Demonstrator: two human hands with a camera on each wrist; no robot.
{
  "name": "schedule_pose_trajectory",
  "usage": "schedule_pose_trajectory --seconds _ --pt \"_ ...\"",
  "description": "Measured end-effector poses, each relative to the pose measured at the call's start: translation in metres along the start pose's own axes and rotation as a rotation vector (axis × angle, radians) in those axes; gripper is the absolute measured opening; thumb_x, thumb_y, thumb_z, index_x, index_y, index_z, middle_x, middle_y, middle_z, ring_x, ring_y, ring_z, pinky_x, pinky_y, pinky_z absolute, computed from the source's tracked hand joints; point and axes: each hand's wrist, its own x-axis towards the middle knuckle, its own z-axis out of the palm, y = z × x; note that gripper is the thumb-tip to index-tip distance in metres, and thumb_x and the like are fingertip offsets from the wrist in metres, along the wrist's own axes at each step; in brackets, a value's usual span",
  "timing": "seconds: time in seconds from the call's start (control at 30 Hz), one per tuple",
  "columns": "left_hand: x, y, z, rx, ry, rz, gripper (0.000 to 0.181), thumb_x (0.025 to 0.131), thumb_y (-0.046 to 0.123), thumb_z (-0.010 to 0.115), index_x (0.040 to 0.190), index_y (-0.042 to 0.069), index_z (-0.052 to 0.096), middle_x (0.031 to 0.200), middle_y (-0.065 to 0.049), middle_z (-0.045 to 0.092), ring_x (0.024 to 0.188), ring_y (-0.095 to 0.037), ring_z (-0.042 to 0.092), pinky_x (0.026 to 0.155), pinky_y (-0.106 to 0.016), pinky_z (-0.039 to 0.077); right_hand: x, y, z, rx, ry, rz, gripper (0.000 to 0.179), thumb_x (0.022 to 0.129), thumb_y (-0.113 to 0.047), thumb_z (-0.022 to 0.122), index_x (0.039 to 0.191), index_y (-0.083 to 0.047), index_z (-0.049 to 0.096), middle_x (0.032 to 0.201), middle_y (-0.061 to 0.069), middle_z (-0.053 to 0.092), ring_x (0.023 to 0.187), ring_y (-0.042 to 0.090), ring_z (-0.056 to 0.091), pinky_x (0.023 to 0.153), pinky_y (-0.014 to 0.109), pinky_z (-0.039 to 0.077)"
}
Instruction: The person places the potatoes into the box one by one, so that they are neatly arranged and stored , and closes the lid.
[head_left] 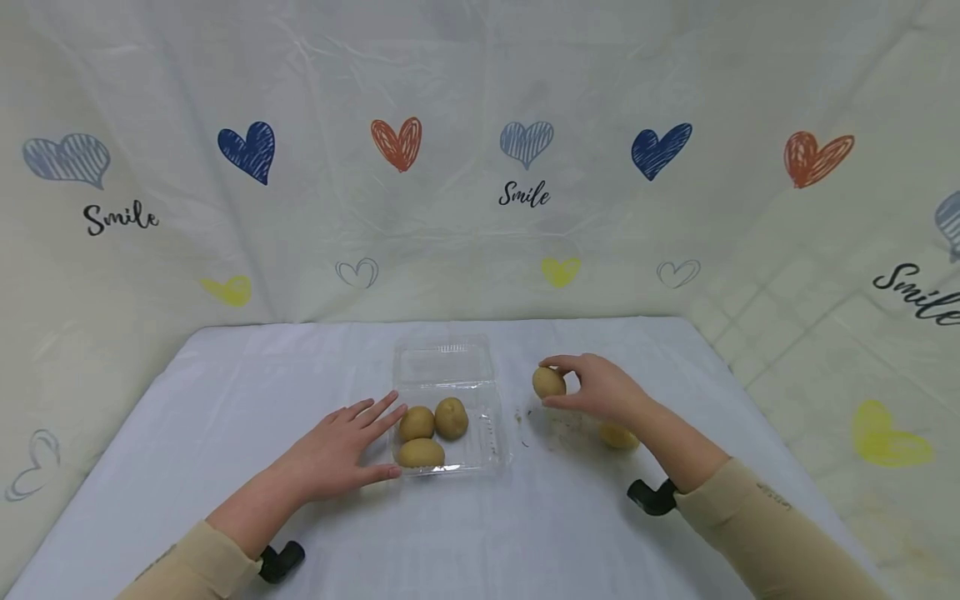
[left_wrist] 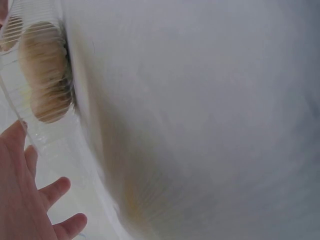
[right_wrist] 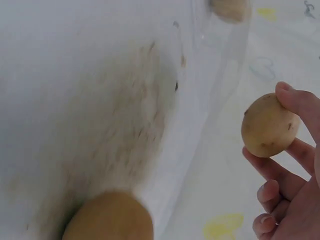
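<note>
Between thumb and fingers, my right hand [head_left: 600, 388] pinches a potato [head_left: 548, 382] above the cloth, to the right of a clear plastic clamshell box [head_left: 480, 446]. That potato [right_wrist: 270, 126] also shows large in the right wrist view. Inside the box's left part are three potatoes [head_left: 422, 452], and its lid is folded back. My left hand [head_left: 337, 454] has its fingers spread at the box's left edge; in the left wrist view its fingertips [left_wrist: 19, 131] are by the clear wall. Another potato [head_left: 618, 436] lies on the cloth, partly hidden below my right wrist.
Brown dirt specks [head_left: 558, 425] mark the white tablecloth [head_left: 555, 533] between the box and the loose potato. A printed curtain [head_left: 465, 67] with hearts hangs behind the table. The raised lid [head_left: 442, 362] lies toward the back.
</note>
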Motion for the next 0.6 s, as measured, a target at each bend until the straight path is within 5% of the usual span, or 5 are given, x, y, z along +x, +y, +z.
schedule_pose_trajectory --seconds 0.6 --pt "0.001 -0.002 0.001 0.005 -0.007 0.004 0.087 0.088 0.074 0.05 0.159 0.029 0.025 0.166 0.004 0.014 0.146 -0.034 0.028 0.112 -0.058 0.028 0.022 -0.067 0.041 -0.018 -0.034 -0.158 0.055 0.081 -0.038 0.081 0.131 -0.024 0.064 0.109 -0.009 0.068 0.105 0.026 0.061 0.089 0.039 0.048"
